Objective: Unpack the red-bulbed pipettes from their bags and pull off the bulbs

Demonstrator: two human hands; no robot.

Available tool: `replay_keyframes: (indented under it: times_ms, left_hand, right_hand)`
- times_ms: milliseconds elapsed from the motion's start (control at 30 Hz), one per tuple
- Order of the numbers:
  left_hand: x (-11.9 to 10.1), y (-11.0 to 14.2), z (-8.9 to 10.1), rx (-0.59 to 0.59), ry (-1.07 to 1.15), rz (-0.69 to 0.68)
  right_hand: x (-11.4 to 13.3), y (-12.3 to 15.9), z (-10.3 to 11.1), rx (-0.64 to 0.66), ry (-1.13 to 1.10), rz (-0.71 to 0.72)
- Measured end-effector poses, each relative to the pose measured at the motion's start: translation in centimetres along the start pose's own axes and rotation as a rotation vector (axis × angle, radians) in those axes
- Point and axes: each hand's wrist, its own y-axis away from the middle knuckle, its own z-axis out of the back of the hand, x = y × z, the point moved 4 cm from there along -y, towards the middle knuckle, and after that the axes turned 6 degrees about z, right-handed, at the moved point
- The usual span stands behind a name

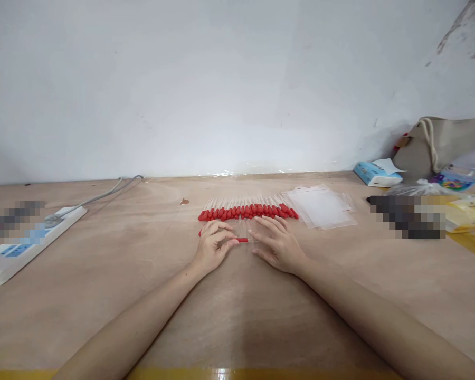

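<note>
My left hand (pixel 214 245) pinches a dropper by its red rubber bulb (pixel 242 240), thumb and fingertips pressed together on its left end. The dropper lies level, its thin clear tube pointing right toward my right hand (pixel 279 245). That hand rests low over the table with its fingers apart, its thumb and fingertips close to the tube. Just beyond both hands, a row of droppers (pixel 237 212) lies side by side, red bulbs toward me and clear tubes pointing away. Another red tip (pixel 200 233) peeks out left of my left hand.
Flat clear plastic bags (pixel 320 206) are stacked right of the row. Farther right are a blue tissue pack (pixel 376 173), a grey bag (pixel 415 148) and a yellow package (pixel 469 214). A white power strip (pixel 35 243) with a cable lies left. A wall (pixel 237 89) stands behind.
</note>
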Motion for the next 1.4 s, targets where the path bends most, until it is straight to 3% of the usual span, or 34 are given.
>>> replay_keyframes:
  times_ms: [367,700,833,1000,1133,1267,1400]
  left_hand:
    - [-1.3,0.4,-1.0,0.128,-0.198,-0.091]
    - [-2.0,0.4,-1.4,0.112,-0.299,-0.186]
    - [-2.1,0.5,-1.2,0.141,-0.314,-0.188]
    - [0.6,0.9,1.0,0.073,-0.316,-0.062]
    - [2.2,1.4,2.4,-0.015,-0.172,0.046]
    - [2.6,1.0,3.0,-0.148,-0.123,0.163]
    - [4.8,0.6,4.5,-0.261,-0.165,0.342]
  right_hand:
    - [0.3,-0.2,-0.3,-0.026,-0.055,0.005]
    - [1.2,-0.1,0.0,-0.073,-0.021,0.119]
    - [1.2,0.1,-0.1,-0.032,-0.004,0.123]
    - [-1.3,1.3,1.2,-0.058,0.011,-0.049]
    - [-3.1,2.4,1.2,-0.085,0.029,-0.201]
    - [-3.4,2.6,-0.1,-0.062,-0.03,-0.265]
    - [-3.1,2.2,-0.6,-0.047,-0.151,-0.253]
